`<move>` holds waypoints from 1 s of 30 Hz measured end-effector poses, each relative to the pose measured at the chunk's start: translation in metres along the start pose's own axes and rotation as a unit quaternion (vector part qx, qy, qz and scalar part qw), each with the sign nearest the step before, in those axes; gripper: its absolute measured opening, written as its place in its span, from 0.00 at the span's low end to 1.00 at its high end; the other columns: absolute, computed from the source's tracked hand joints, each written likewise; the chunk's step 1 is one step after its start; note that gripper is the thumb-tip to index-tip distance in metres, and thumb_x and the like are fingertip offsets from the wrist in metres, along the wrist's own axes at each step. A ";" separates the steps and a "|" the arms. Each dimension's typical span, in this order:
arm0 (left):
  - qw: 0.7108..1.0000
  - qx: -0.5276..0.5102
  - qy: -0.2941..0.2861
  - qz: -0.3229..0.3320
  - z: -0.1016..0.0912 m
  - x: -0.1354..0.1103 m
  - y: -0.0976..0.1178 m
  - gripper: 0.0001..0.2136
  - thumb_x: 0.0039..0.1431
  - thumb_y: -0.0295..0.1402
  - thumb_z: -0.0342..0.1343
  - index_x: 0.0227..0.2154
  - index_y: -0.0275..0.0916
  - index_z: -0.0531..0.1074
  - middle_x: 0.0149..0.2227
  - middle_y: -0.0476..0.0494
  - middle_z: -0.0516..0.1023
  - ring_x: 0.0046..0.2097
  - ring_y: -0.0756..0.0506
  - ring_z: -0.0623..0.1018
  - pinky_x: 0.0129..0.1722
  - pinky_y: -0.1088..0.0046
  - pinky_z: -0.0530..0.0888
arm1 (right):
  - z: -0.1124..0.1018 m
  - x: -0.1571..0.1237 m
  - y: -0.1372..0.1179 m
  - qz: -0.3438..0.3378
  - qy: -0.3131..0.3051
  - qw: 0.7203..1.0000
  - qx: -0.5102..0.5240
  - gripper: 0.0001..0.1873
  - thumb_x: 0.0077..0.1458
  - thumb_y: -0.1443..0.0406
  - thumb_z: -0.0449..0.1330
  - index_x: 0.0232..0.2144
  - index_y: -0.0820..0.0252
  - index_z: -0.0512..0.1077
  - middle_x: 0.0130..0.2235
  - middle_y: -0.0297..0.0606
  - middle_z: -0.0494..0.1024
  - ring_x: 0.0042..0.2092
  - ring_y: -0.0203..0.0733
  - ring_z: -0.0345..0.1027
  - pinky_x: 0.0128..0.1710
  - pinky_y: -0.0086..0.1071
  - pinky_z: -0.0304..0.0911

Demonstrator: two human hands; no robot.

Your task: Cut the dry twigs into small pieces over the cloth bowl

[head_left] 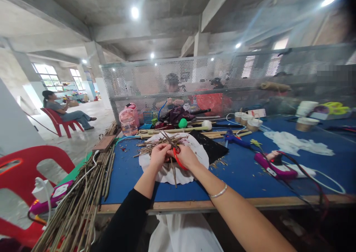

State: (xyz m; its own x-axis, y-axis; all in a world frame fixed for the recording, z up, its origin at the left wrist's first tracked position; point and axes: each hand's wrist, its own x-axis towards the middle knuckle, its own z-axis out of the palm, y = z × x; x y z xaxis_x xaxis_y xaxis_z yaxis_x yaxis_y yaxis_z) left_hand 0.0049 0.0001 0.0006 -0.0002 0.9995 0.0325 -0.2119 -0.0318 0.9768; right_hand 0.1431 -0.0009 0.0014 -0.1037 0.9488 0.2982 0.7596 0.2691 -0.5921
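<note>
My right hand (185, 156) is closed around red-handled scissors (178, 158), whose blades point away among thin twigs. My left hand (160, 155) is closed in a pinch on a brown twig (174, 174), part of which hangs down toward the table's front edge. Both hands meet over a round white cloth (200, 159). A loose pile of cut twigs (148, 142) lies on the cloth just beyond my left hand. Where the blades meet the wood is hard to make out.
A bundle of long sticks (80, 196) lines the left side, with a phone (104, 143) on it. A blue glue gun (236, 139), a purple power strip (274, 166) and paper cups (306, 124) stand right. A perforated metal screen (133, 81) closes the back; people sit beyond and at left.
</note>
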 end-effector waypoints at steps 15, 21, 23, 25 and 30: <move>1.000 -0.026 -0.018 0.000 -0.004 0.002 0.003 0.18 0.38 0.44 0.63 0.29 0.33 0.73 0.21 0.50 0.71 0.18 0.57 0.65 0.14 0.83 0.58 | -0.002 -0.001 -0.002 0.012 -0.013 0.996 -0.091 0.23 0.48 0.46 0.55 0.35 0.58 0.69 0.34 0.42 0.76 0.35 0.46 0.70 0.29 0.31 0.55; 0.998 -0.028 -0.048 0.010 -0.005 0.003 0.001 0.18 0.39 0.44 0.63 0.28 0.33 0.74 0.19 0.50 0.70 0.17 0.57 0.63 0.13 0.82 0.58 | -0.003 0.000 -0.004 -0.025 -0.040 0.999 -0.009 0.22 0.48 0.48 0.57 0.36 0.59 0.67 0.36 0.41 0.74 0.34 0.42 0.68 0.30 0.30 0.56; 0.998 -0.026 -0.053 0.014 -0.005 0.003 0.001 0.18 0.39 0.44 0.63 0.27 0.33 0.74 0.19 0.50 0.70 0.17 0.57 0.63 0.13 0.82 0.58 | -0.004 0.001 -0.003 -0.029 -0.042 0.999 0.000 0.22 0.47 0.49 0.58 0.36 0.59 0.67 0.36 0.41 0.74 0.34 0.42 0.68 0.30 0.30 0.57; 0.998 -0.022 -0.055 0.018 -0.004 0.003 0.001 0.17 0.39 0.45 0.63 0.26 0.33 0.74 0.19 0.50 0.70 0.17 0.57 0.63 0.14 0.82 0.58 | -0.005 0.001 -0.003 -0.020 -0.038 0.999 -0.010 0.22 0.47 0.48 0.57 0.36 0.59 0.67 0.35 0.41 0.75 0.34 0.43 0.68 0.29 0.30 0.56; 0.999 -0.001 -0.029 0.029 -0.004 0.003 0.001 0.18 0.39 0.44 0.63 0.27 0.33 0.76 0.19 0.50 0.70 0.17 0.56 0.63 0.14 0.81 0.59 | -0.005 -0.001 -0.003 -0.005 -0.020 0.998 -0.067 0.22 0.48 0.47 0.56 0.34 0.58 0.69 0.33 0.43 0.76 0.34 0.47 0.70 0.28 0.31 0.55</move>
State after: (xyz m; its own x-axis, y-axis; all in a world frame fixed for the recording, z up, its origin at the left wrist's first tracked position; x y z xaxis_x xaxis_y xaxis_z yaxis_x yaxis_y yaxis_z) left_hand 0.0004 0.0034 0.0005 0.0448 0.9938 0.1017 -0.2144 -0.0899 0.9726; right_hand 0.1437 -0.0034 0.0064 -0.1347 0.9527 0.2725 0.8368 0.2567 -0.4837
